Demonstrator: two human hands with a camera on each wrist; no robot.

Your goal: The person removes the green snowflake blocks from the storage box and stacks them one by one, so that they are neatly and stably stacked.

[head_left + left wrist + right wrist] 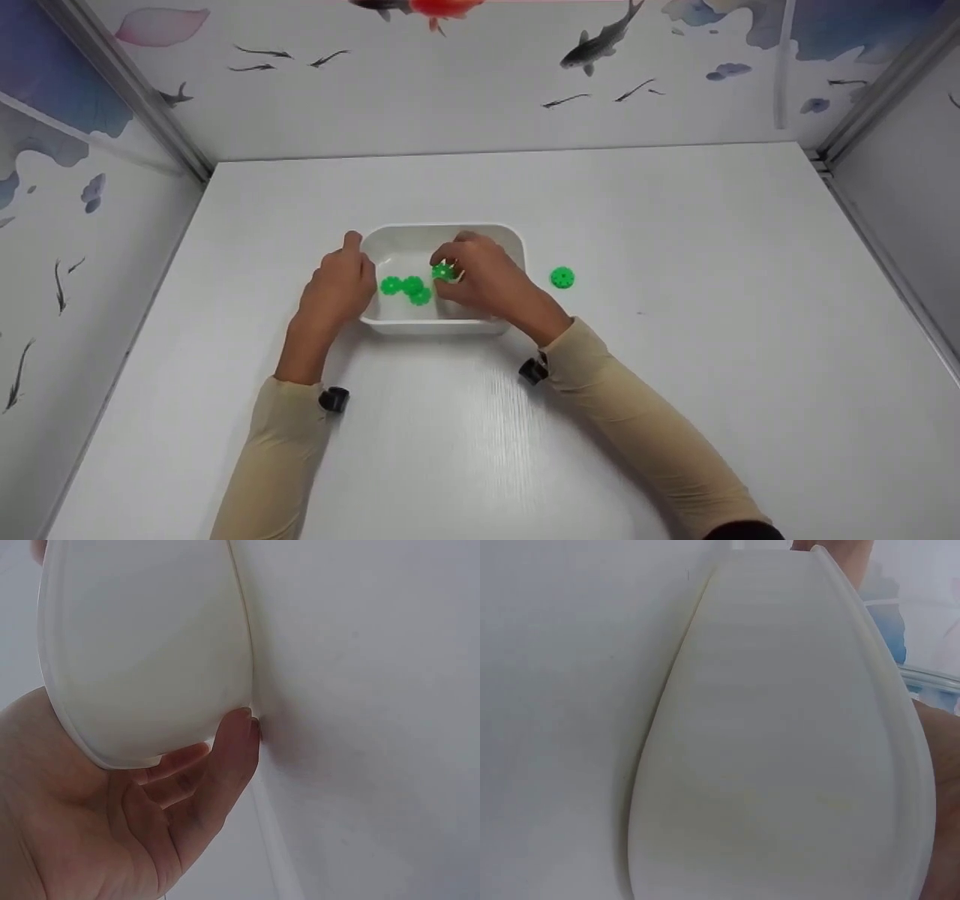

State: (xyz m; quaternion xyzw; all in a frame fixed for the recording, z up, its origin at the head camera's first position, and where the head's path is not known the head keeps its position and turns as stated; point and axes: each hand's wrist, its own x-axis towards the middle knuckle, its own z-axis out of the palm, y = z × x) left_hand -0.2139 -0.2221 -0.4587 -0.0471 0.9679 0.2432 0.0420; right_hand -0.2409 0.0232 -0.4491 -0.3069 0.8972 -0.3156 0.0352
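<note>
A white rectangular tray (pixel 450 328) stands on the table. My left hand (pixel 341 285) grips its left end; in the left wrist view the fingers (pixel 234 746) curl against the outer wall below the rim. Over the inside of the tray, my right hand (pixel 484 274) pinches a green notched plastic disc (pixel 442 271) between thumb and fingers. Left of it, several like green discs (pixel 412 285) lie together on the tray's floor. In the right wrist view the tray wall (pixel 780 727) hides the fingers and the disc.
One more green disc (pixel 562 277) lies flat on the white table (pixel 712 337), right of the tray. Panels with painted fish (pixel 600 45) border the table at the back and on both sides. Small black wrist cameras (pixel 334 400) sit at both cuffs.
</note>
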